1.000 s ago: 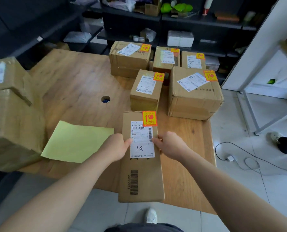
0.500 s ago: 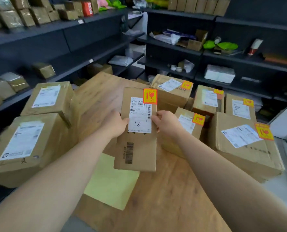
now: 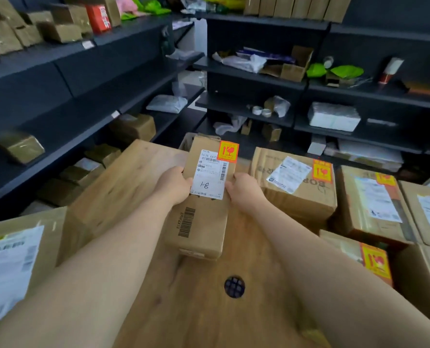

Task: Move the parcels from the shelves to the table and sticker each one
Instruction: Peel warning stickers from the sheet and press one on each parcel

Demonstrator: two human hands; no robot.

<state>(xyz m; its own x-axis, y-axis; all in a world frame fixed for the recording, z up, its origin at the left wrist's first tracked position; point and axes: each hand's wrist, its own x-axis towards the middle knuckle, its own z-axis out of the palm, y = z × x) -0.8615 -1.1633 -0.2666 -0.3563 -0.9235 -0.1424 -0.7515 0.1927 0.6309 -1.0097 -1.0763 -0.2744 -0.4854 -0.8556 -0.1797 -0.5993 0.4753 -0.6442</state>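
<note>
Both hands, left hand (image 3: pixel 175 183) and right hand (image 3: pixel 244 189), grip the already-stickered box (image 3: pixel 203 204) held above the table (image 3: pixel 208 310). Looks like the placing step; next, park it by the far-right boxes (image 3: pixel 296 187).

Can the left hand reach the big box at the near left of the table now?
Probably not at once: the left hand and right hand both hold the long parcel; the big box lies unobstructed.
</note>
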